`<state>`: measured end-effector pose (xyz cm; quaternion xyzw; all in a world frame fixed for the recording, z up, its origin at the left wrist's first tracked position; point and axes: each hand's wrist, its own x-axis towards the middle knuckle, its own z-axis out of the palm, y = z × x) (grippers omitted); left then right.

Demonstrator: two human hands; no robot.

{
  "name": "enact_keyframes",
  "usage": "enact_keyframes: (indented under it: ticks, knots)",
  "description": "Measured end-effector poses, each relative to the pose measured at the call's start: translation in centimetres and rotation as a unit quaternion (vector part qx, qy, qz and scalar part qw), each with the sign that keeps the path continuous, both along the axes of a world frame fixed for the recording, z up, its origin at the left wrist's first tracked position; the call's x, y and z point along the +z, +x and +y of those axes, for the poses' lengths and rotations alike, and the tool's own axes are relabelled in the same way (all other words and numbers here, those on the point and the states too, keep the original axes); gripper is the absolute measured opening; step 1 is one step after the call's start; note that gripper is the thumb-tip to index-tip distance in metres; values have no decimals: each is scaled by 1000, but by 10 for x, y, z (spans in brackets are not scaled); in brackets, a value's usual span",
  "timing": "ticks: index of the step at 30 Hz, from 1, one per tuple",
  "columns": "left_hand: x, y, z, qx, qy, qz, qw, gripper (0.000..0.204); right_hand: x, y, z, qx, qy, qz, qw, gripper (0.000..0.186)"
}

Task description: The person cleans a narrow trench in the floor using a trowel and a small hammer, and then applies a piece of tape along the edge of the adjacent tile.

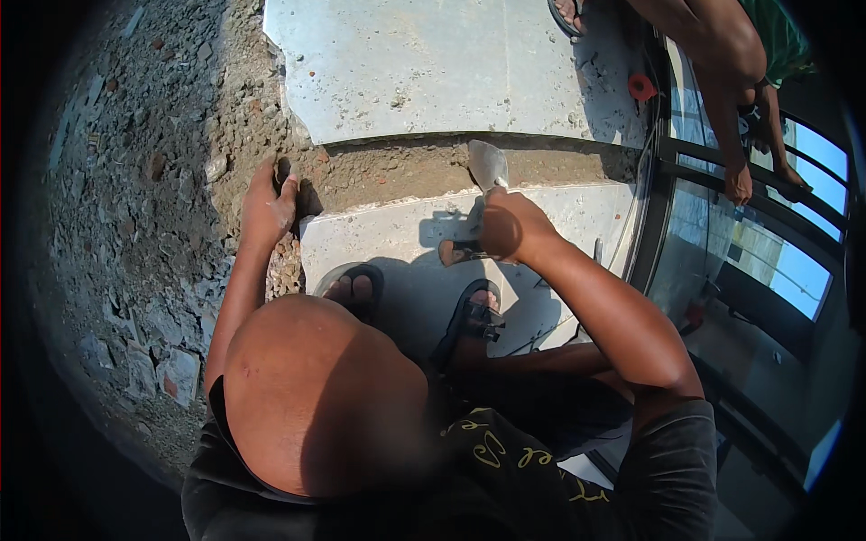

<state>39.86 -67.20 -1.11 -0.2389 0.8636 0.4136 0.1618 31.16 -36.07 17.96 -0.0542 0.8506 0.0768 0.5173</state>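
Steadying a trowel (489,165) by its wooden handle, the right hand (512,225) shows up at two o'clock from the centre of my remote view, its grip wrapped firmly round the tool. The grey blade points up toward twelve and lies over a strip of damp-looking sand (388,173); I cannot tell whether it presses in.

At ten o'clock I find the left hand (266,206), by the near end of that strip where it meets the rubble (135,189). Its thumb and fingers are bent with a dark gap between them, but I cannot tell whether that grip holds anything.

The sand runs between two pale slabs: the far slab (433,68) at twelve, strewn with crumbs of debris, and the near slab (388,225), just inside the centre, where I see the wearer's sandalled feet and a shadow.

Between one and two o'clock, a red-orange ring (641,87) lies beside a dark window frame (666,185). Beyond the frame, between two and three, hangs a co-worker's hand (739,186).
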Motion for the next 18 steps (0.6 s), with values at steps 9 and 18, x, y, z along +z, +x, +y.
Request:
enact_keyframes:
  ticks: [9, 18]
  knots:
    - [110, -44, -47, 147, -130, 274, 942, 43, -25, 43, -199, 58, -405, -106, 906, 37]
    - [45, -17, -41, 21, -100, 84, 991, 67, 87, -32, -26, 156, -164, 23, 974, 37]
